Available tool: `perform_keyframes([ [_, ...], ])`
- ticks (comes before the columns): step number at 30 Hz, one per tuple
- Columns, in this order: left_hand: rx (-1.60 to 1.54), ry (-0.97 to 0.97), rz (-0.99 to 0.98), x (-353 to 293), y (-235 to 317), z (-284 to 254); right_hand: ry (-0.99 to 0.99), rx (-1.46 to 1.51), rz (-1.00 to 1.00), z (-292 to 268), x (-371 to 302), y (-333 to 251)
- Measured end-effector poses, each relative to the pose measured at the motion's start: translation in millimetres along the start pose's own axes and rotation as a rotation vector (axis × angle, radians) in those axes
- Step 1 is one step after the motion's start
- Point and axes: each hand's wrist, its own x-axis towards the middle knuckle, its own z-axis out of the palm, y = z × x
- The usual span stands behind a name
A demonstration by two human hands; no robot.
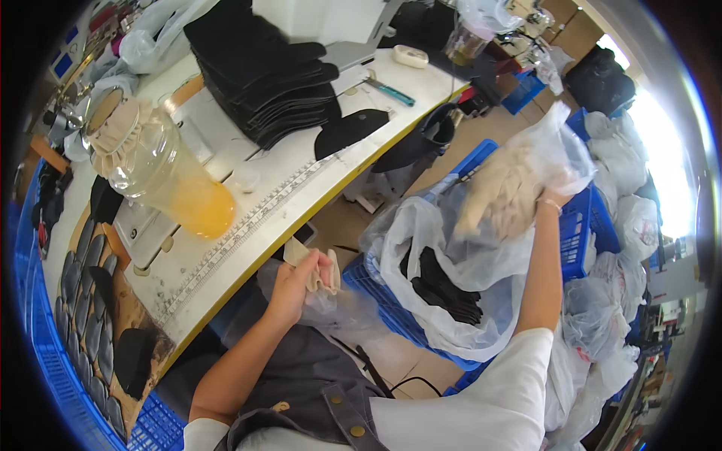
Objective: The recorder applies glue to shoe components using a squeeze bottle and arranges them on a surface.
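Note:
My left hand (297,289) is closed around a few beige cloth pieces (331,274), just off the table's front edge. A see-through plastic bag hangs below that hand, over my lap. Out to the right, my right hand (560,186) grips a see-through plastic bag (568,128) full of beige cloth pieces (502,192); the bag partly covers its fingers. This bag is above a blue basket (376,289) lined with a whitish plastic bag (492,301). Black gloves (444,289) lie inside the liner.
On the white table (267,248) stand a jar of orange liquid (203,207) and a stack of black glove-shaped pieces (263,83). A teal cutter (391,92) lies near the far edge. Dark curved pads (94,316) sit at the left. Filled plastic bags (594,316) crowd the right side.

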Motion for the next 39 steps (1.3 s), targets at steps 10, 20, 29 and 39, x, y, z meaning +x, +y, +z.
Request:
perform_keyframes([
  [10,-0.374,-0.361,0.031,-5.9,12.8,-14.5,-0.507,-0.393,-0.032,43.9,-84.6,-61.6],
  [20,-0.663,-0.629,0.063,-11.3,-0.1,-30.8,-1.140,1.338,0.143,-117.9,-212.6,-340.1],
  [29,0.178,-0.020,0.313,-42.6,7.8,-25.4,-0.816,1.023,0.198,-118.2,-201.5,-313.4],
  [39,-0.015,-0.064,0.168,-48.3,18.3,-18.3,-1.091,1.351,0.806,-133.8,-200.6,-322.3],
])
